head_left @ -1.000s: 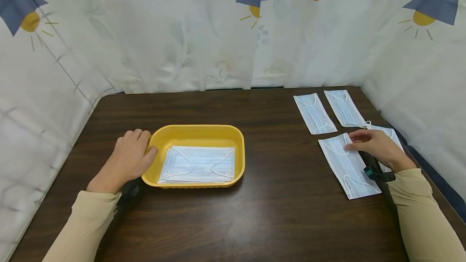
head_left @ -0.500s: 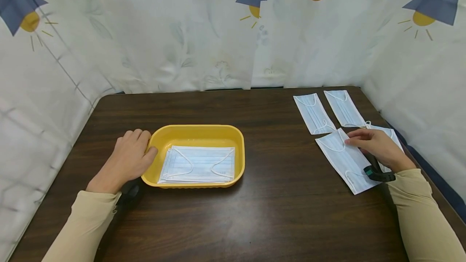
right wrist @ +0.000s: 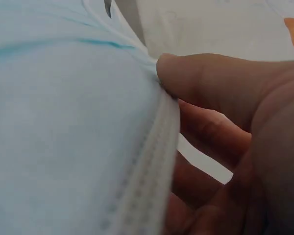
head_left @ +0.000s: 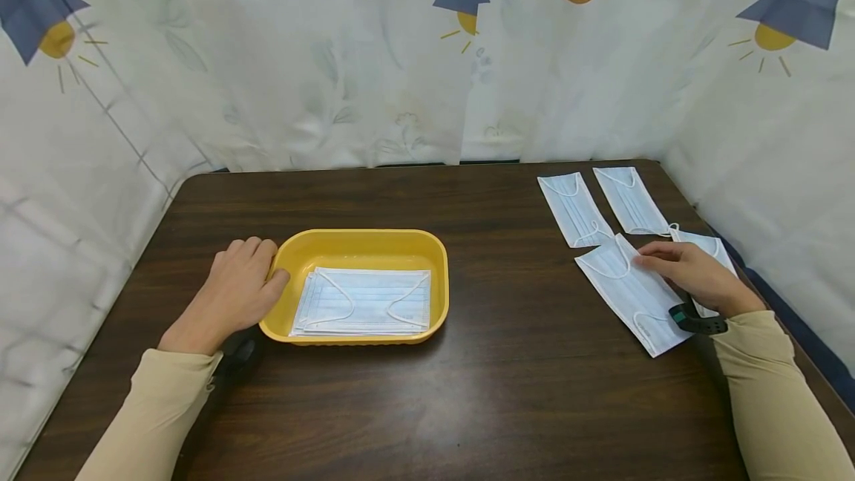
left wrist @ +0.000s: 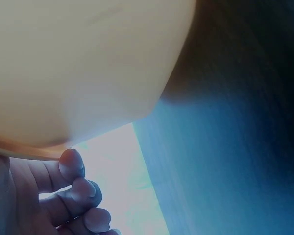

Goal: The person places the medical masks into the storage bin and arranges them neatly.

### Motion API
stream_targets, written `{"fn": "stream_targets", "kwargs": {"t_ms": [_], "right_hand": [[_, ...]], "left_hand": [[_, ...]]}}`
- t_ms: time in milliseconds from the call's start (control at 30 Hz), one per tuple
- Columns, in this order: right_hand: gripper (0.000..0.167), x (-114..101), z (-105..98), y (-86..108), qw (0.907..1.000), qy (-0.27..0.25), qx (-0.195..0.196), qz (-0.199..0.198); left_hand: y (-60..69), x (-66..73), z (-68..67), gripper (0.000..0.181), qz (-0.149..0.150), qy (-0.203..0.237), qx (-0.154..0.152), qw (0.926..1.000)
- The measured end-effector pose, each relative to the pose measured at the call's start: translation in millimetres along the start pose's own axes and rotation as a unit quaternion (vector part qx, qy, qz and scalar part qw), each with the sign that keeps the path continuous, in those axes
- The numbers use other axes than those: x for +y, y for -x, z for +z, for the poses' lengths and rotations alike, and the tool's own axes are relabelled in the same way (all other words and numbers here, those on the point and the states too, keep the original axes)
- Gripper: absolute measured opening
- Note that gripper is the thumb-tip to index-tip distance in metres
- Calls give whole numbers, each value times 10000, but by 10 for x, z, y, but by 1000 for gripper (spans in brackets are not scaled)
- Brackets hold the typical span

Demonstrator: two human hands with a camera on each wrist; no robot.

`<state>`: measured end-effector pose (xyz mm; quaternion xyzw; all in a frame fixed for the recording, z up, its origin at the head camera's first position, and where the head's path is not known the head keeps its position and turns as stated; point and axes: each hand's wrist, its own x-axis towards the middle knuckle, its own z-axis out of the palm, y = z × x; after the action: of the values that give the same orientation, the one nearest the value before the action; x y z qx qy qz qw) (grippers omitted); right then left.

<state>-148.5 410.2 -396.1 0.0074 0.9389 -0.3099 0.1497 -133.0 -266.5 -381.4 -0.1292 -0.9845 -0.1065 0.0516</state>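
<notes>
A yellow tray [head_left: 361, 243] stands left of centre, with several light-blue face masks [head_left: 367, 303] lying flat in a stack inside it. My left hand [head_left: 242, 286] grips its left rim; in the left wrist view the fingers [left wrist: 71, 164] curl at the rim. On the right, my right hand [head_left: 698, 277] pinches a face mask [head_left: 624, 295] near its upper right edge, thumb on top. That mask is tilted off the table, with its white ear loops showing. Up close in the right wrist view, the pinched edge [right wrist: 147, 161] looks layered.
Two more masks [head_left: 576, 208] [head_left: 631, 199] lie side by side at the back right. Another mask [head_left: 711, 247] lies at the table's right edge, partly hidden by my right hand. White patterned cloth [head_left: 347, 80] hangs around the dark wooden table [head_left: 427, 407].
My right hand has raised the mask slightly off the table and shifted it a little up and to the left. The left hand and the tray have stayed still.
</notes>
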Motion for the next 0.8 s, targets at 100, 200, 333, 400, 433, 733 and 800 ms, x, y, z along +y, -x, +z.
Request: {"fn": "stream_targets", "kwargs": {"t_ms": [100, 200, 333, 400, 433, 733, 800], "right_hand": [[50, 4, 4, -8, 9998, -66, -171, -64], [52, 14, 9, -14, 9996, -11, -285, -63], [48, 31, 15, -7, 9993, 88, -337, -120], [41, 37, 18, -4, 9993, 95, -303, -206], [38, 38, 19, -4, 9993, 82, -273, -245], [36, 22, 7, -25, 9990, 317, -153, -268], [37, 13, 3, -25, 9989, 333, -160, -284]], "left_hand": [[0, -1, 1, 26, -6, -3, 15, 10000], [0, 0, 2, 26, -10, -23, 33, 10000], [-2, -2, 8, 26, -19, -22, 24, 10000], [-5, -1, 9, 26, -28, -8, 1, 10000], [-6, -3, 10, 26, -32, -6, -9, 10000], [-8, -12, 5, 26, 8, -14, -14, 10000], [-9, -12, 3, 26, 12, -23, 3, 10000]]}}
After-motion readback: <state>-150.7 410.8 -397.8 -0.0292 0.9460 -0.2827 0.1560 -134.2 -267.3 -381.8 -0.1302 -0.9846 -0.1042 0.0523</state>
